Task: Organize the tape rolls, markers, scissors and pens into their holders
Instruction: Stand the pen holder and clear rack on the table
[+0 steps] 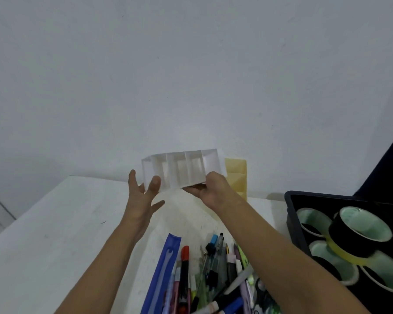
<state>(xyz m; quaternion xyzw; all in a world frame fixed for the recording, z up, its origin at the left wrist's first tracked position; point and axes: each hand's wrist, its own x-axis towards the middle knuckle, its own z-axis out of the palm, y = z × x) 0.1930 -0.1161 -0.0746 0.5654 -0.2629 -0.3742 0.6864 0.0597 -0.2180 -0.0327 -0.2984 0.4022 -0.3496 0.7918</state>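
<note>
The right hand grasps the near right edge of a white divided holder and holds it tilted above the white surface, with its open compartments turned toward the camera. The left hand is released, its fingers spread and straight, and one fingertip touches the holder's near left edge. Just behind the holder on the right stands a yellow holder, against the wall. Near the bottom edge lies a pile of pens and markers, among them a marker with a red cap, beside a blue pouch. On the right, a dark tray contains several tape rolls, one black roll stacked on a yellow one. The scissors cannot be told clearly in the pile.
</note>
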